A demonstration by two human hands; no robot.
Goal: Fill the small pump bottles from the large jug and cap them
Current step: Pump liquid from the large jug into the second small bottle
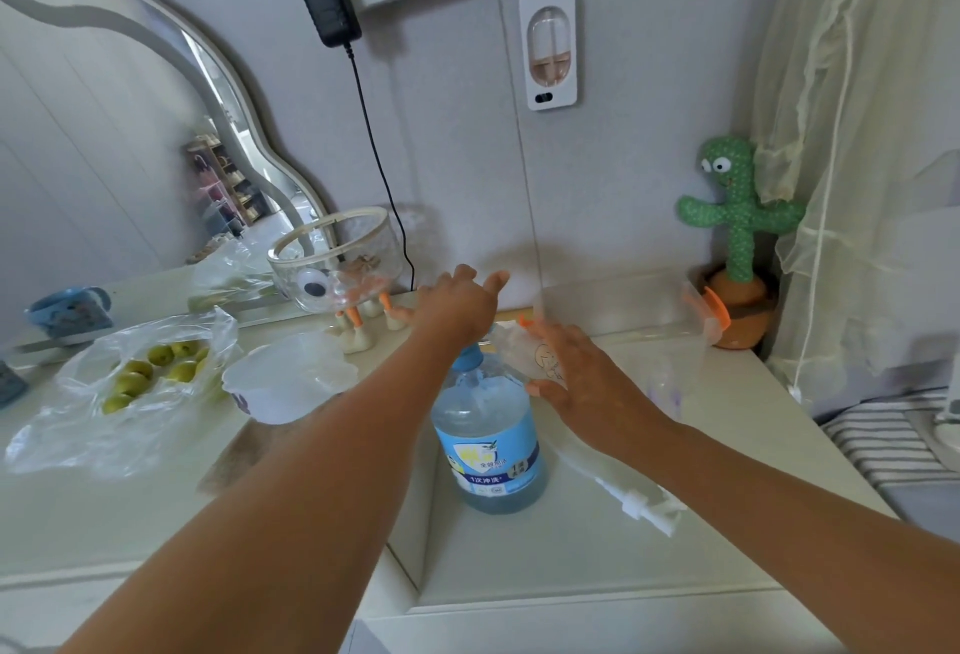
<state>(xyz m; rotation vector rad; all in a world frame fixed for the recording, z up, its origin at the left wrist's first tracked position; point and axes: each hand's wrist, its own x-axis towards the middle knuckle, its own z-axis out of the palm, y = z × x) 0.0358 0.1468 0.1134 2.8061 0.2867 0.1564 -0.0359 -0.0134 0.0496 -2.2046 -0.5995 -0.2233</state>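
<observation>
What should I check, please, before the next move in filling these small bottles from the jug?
1. The jug upright on the table: ok.
2. The jug open for pouring: not ok, its blue cap is on.
3. The left hand free: ok, fingers spread, holding nothing.
4. The right hand firmly holding the small bottle: cannot tell, blurred.
5. The white pump head at hand: ok, lying on the table to the right of the jug.

The left hand (460, 301) reaches open-fingered past the capped jug (488, 440); the right hand (576, 378) holds a blurred small bottle (522, 349). The jug stands upright.
</observation>
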